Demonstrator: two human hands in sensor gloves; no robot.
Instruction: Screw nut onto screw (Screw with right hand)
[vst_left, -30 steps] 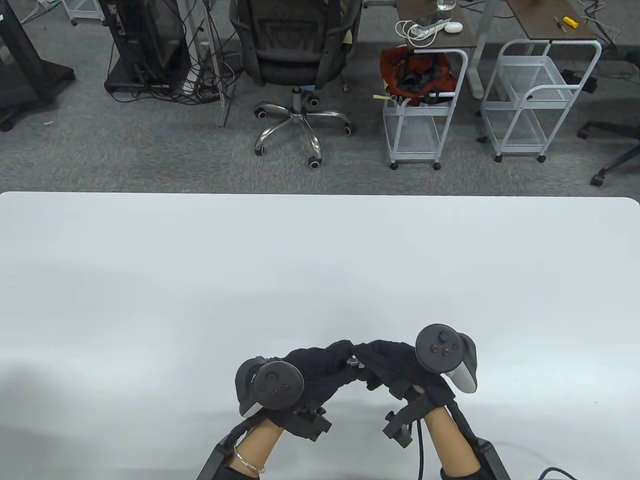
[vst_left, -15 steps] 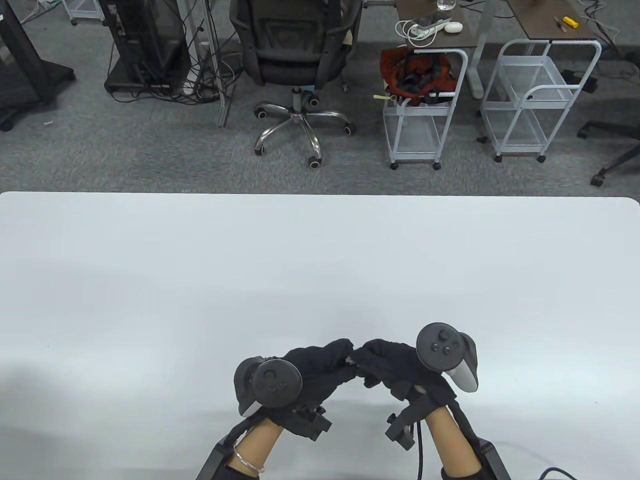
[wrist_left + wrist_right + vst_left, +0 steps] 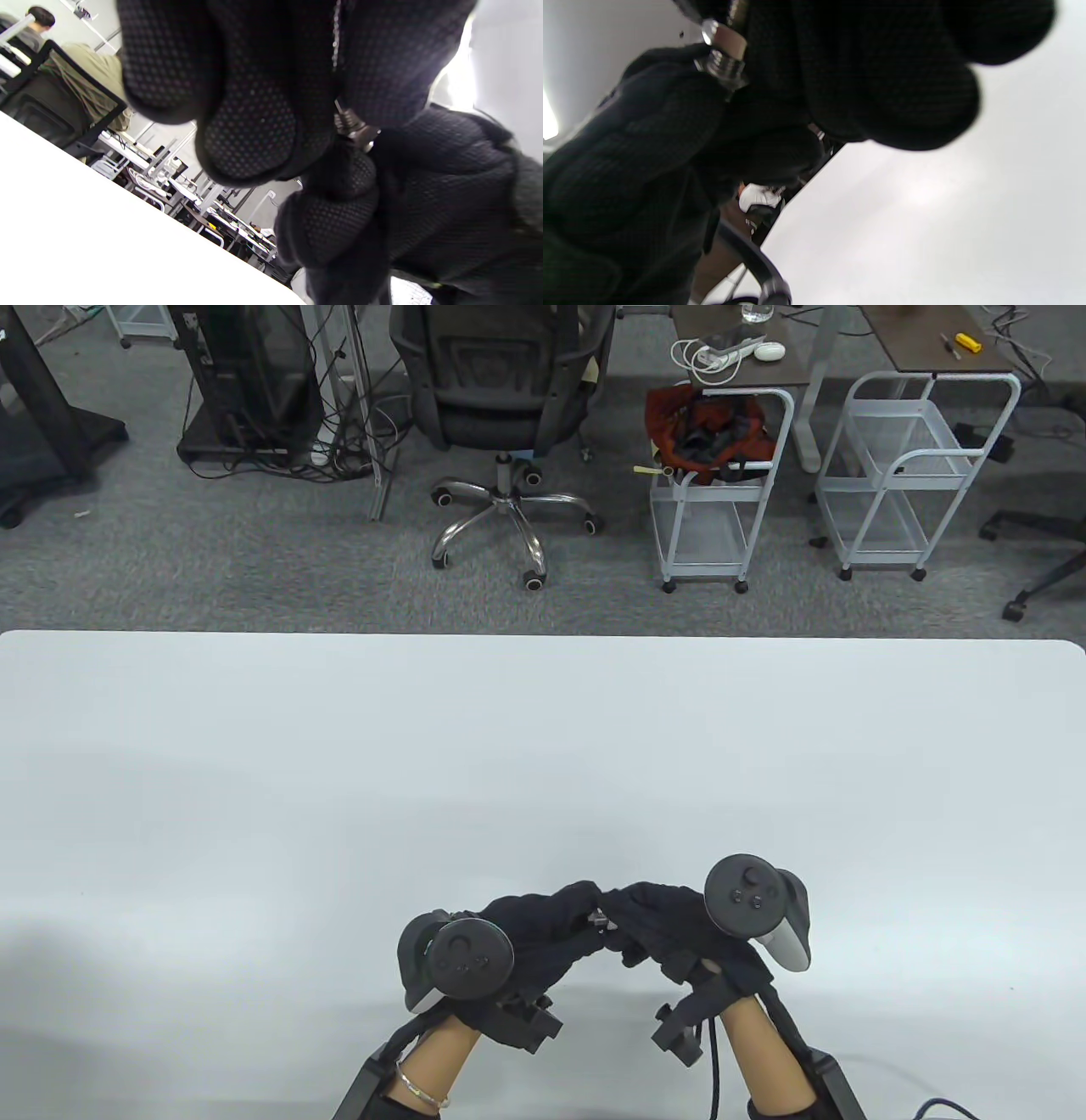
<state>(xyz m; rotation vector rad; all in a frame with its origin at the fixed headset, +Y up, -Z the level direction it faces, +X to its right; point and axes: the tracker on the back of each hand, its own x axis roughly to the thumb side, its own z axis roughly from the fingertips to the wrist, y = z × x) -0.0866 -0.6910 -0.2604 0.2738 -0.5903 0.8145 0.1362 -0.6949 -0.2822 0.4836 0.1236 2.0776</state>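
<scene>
My two gloved hands meet fingertip to fingertip low over the white table near its front edge. My left hand holds a small metal screw; in the left wrist view its threaded shank comes out from between my left fingers. My right hand pinches the nut, which sits on the thread in the right wrist view. In the table view the gloves hide most of the screw and nut.
Beyond the table's far edge stand an office chair and two white wire carts, well away from my hands. The wrist mounts and cables lie by the front edge.
My right fingertips shifted slightly around the nut and came back. Both hands stay at the same spot over the table.
</scene>
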